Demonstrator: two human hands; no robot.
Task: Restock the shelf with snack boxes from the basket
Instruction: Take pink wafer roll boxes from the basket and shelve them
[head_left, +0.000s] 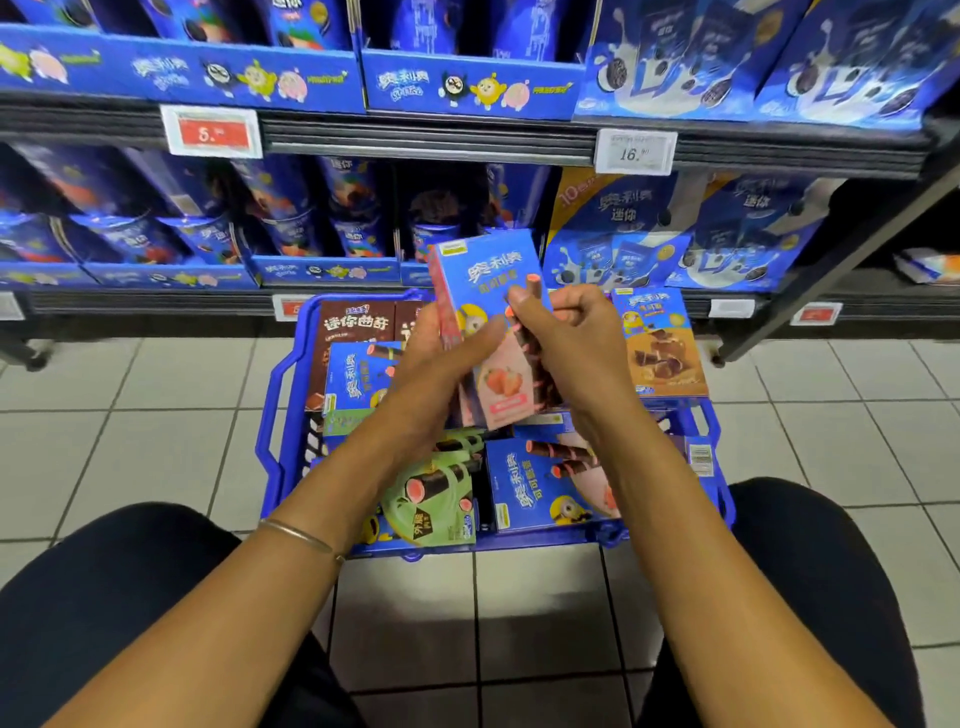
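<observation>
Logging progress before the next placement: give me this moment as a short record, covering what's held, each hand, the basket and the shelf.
held item: strawberry box, lifted above the basket, not yet shelved
left hand: grips the box's left side, thumb across its front
right hand: fingers curled on the box's right edge
basket: blue, on the tiled floor, several boxes left inside
boxes in basket: green box, brown box, orange-brown box
shelf: stocked with blue packs, price tags on its rail
</observation>
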